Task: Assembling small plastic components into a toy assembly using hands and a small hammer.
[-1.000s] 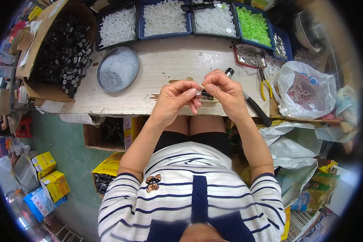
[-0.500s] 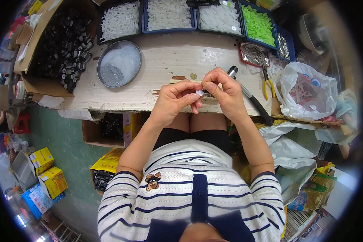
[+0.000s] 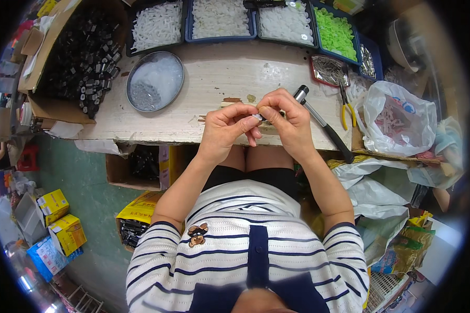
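Observation:
Above the table's front edge, my left hand (image 3: 227, 127) pinches a small white plastic piece (image 3: 257, 118) between thumb and index finger. My right hand (image 3: 288, 117) meets it there, thumb and forefinger closed at the same piece. Whatever the right fingertips grip is too small and too covered to make out. To the right of my right hand lies a hammer (image 3: 326, 125) with a metal head and black handle. Pliers with yellow handles (image 3: 345, 108) rest farther right, jaws on a red-rimmed tray of metal pins (image 3: 329, 70).
Along the back stand trays of white parts (image 3: 156, 26) and a tray of green parts (image 3: 335, 34). A round metal dish (image 3: 180, 78) is at the left, beside a cardboard box (image 3: 62, 110) of black pieces. At the right sits a plastic bag (image 3: 376, 133) with pink pieces.
My right hand has shifted slightly left, its fingertips closer to my left ones. The white piece now shows less between the fingers.

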